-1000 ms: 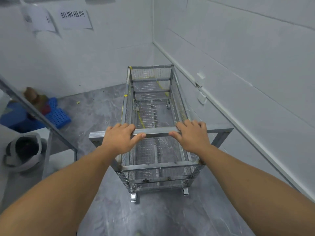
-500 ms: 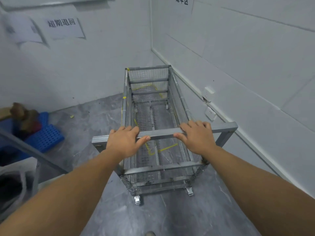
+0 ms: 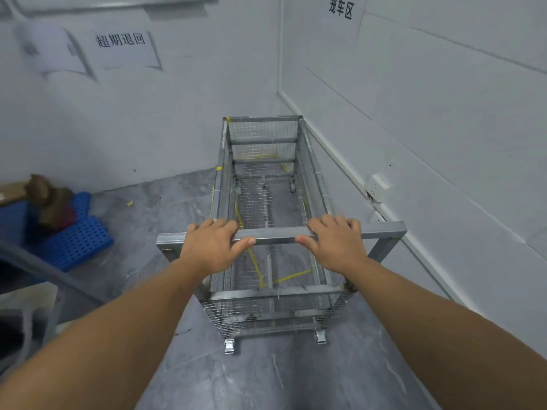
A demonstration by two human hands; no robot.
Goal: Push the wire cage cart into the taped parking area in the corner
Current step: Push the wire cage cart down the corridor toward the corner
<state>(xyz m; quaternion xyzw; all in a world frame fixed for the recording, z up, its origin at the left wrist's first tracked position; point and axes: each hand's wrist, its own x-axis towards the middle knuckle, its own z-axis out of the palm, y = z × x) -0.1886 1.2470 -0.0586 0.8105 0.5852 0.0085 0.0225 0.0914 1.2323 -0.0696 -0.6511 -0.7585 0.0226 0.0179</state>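
Note:
A long, empty wire cage cart [image 3: 313, 184] of grey metal mesh stands lengthwise in front of me, its far end close to the room's corner and its right side near the right wall. Both my hands grip its near handle bar [image 3: 275, 233]: my left hand [image 3: 211, 247] left of centre, my right hand [image 3: 337, 244] right of centre, thumbs under the bar. Yellow floor tape [image 3: 291, 276] shows through the mesh bottom, with more yellow tape at the far end under the cart. The cart's near casters sit on the grey floor.
White walls meet in the corner ahead, with paper signs on both. A wall socket [image 3: 376, 184] juts from the right wall beside the cart. A blue perforated crate [image 3: 77, 241] with brown items lies at the left, and a grey metal frame [image 3: 50, 276] stands nearer at the left.
The cart has rolled forward toward the corner with both hands on the handle. More yellow tape now shows under the mesh, and the blue crate has slid back to my left.

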